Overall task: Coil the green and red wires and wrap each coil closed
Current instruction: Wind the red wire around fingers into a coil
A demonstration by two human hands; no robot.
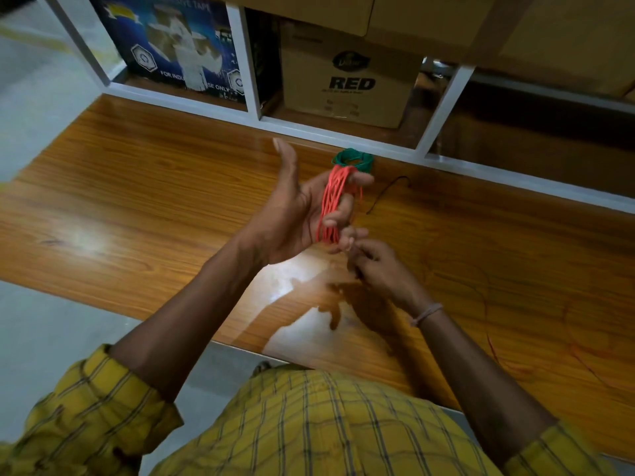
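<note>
Looking down from my head camera, I see the wooden worktop filling most of the view, glossy, with a bright glare patch below my hands. Behind it runs a white-framed shelf holding a blue printed box on the left and a cardboard carton marked RED to its right. My yellow checked shirt fills the bottom of the frame.

My left hand is raised above the worktop, palm turned inward, thumb pointing up and away. Its fingers are spread and carry the red wire coil, which is looped round them in many turns from the index finger down to the little finger. My right hand sits just below and to the right of the coil, fingers pinched together close to its lower end; I cannot tell for sure that they grip the red strand, as it is too thin to make out there. A loose length of red wire trails over the worktop at the right.

The green wire coil lies on the worktop just behind my left fingertips, near the shelf edge. A short dark wire piece lies to its right. A thin band circles my right wrist.
</note>
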